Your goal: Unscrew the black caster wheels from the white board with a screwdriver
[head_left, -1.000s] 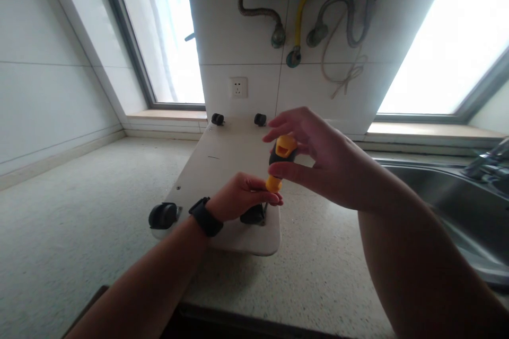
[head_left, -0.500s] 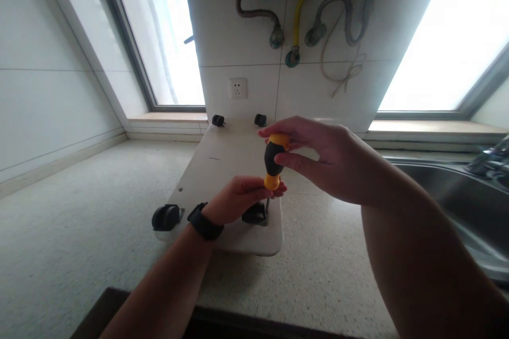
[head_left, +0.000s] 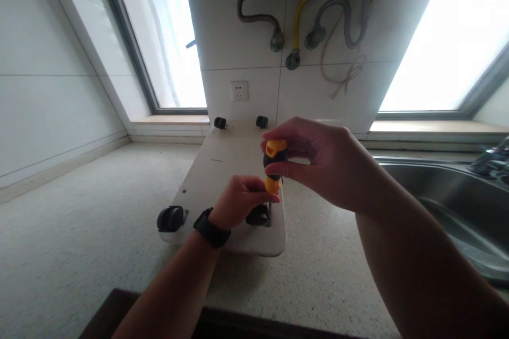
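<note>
Head view: the right hand (head_left: 322, 158) had thumb and fingers clamped around one yellow-and-black screwdriver (head_left: 274, 158), roughly upright over the near-right one of four black casters (head_left: 257, 216) on one white board (head_left: 226, 169). The left hand (head_left: 239, 199) met the handle's base; whether it gripped the shaft could not be told.

Tiled wall (head_left: 234, 53) between bright windows (head_left: 173, 58), speckled countertop (head_left: 326, 265) below.

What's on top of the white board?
Four black casters, two far, two near, and a dark line. The left hand partly hides the near right caster; whatever lies beneath that hand is covered.
</note>
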`<state>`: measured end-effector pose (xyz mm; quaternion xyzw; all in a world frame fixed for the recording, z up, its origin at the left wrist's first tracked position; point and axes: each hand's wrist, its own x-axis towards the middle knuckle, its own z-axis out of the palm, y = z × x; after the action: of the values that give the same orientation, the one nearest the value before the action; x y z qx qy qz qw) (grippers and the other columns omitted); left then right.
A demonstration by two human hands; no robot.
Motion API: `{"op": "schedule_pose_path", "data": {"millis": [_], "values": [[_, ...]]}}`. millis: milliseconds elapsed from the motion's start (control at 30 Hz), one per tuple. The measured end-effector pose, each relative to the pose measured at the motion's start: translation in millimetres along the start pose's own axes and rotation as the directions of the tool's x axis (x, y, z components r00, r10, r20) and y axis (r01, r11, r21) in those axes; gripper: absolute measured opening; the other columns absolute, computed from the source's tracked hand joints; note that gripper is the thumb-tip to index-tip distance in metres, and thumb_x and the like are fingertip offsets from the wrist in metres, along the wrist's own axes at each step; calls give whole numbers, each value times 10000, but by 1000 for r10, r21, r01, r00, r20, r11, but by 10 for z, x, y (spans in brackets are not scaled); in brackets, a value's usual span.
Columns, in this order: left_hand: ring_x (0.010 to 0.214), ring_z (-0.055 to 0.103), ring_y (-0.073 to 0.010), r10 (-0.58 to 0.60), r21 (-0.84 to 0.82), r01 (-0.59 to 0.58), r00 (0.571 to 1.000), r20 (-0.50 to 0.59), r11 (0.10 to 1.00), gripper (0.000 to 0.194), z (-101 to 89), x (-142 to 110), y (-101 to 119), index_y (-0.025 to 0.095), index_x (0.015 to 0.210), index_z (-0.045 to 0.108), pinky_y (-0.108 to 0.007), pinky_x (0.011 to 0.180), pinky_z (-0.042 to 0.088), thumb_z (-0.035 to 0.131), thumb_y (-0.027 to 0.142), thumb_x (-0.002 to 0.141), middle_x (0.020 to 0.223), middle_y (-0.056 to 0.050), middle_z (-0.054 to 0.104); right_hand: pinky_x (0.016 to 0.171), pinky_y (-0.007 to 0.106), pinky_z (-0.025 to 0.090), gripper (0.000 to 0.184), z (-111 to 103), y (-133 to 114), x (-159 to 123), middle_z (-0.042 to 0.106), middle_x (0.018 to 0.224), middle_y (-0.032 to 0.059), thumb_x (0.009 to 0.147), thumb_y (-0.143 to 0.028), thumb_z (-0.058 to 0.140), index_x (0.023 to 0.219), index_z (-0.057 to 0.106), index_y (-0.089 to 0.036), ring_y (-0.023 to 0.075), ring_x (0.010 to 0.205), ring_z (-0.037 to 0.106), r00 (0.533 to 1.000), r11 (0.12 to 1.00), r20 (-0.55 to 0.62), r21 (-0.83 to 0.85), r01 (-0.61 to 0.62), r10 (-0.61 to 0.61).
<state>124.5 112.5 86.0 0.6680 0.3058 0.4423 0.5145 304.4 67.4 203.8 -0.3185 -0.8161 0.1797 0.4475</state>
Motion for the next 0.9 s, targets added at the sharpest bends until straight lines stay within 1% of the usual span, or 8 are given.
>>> {"op": "schedule_pose_path", "data": {"millis": [100,233,300,400,567,667,800,900], "values": [[671,638,-125,-1,-25,0,999,-43,1000,254,1,-5,-36,133,788,740,-262,654,501,895,311,694,784,-34,736,929,345,565,330,-3,-16,-8,690,1167,41,892,-244,657,1220,625,-218,165,1045,671,990,997,117,-13,77,-75],[671,607,-119,42,-3,-42,998,-54,999,289,27,4,-83,135,784,701,-247,628,471,904,315,686,765,-17,707,852,348,542,350,39,-13,4,638,1130,57,853,-360,730,1169,661,-227,172,978,621,979,958,98,-209,198,-181],[668,600,-122,73,2,-73,994,-79,997,316,32,11,-107,142,778,678,-246,623,469,916,317,667,750,-9,695,767,335,542,379,66,-9,14,625,1057,47,793,-393,794,1126,690,-246,167,903,609,986,947,29,-272,168,-166],[746,641,-147,150,18,-149,984,-97,989,316,18,6,-122,151,819,681,-271,706,509,909,320,681,817,-26,720,752,338,572,483,77,-12,20,662,982,22,731,-336,851,1162,655,-241,164,852,644,996,983,-49,-171,71,-81],[997,702,-199,143,42,-148,984,102,988,265,-29,-63,-71,177,1094,746,-341,913,533,730,345,889,1085,-87,767,899,349,591,362,-13,-39,-1,700,1098,26,831,-288,758,1159,621,-219,165,975,691,996,999,86,10,39,-40],[969,717,-200,98,38,-104,986,139,994,235,-18,-89,-50,173,1056,776,-349,912,541,673,343,931,1042,-88,785,974,356,553,342,-40,-66,-22,676,1179,29,900,-238,655,1234,582,-234,157,1066,661,984,996,169,-49,71,-62],[859,713,-190,81,52,-82,996,35,995,175,30,-74,-57,173,901,800,-329,842,546,744,337,874,892,-66,789,814,370,555,326,34,-90,-22,654,1053,42,831,-388,745,1083,628,-217,173,923,628,990,933,-8,-334,131,-141],[845,700,-188,51,54,-51,999,9,997,164,47,-63,-60,171,854,802,-324,822,537,782,333,835,876,-68,784,653,329,547,451,86,-77,-2,656,904,21,681,-432,870,979,616,-207,153,763,621,978,958,-177,-279,60,-113]]}}
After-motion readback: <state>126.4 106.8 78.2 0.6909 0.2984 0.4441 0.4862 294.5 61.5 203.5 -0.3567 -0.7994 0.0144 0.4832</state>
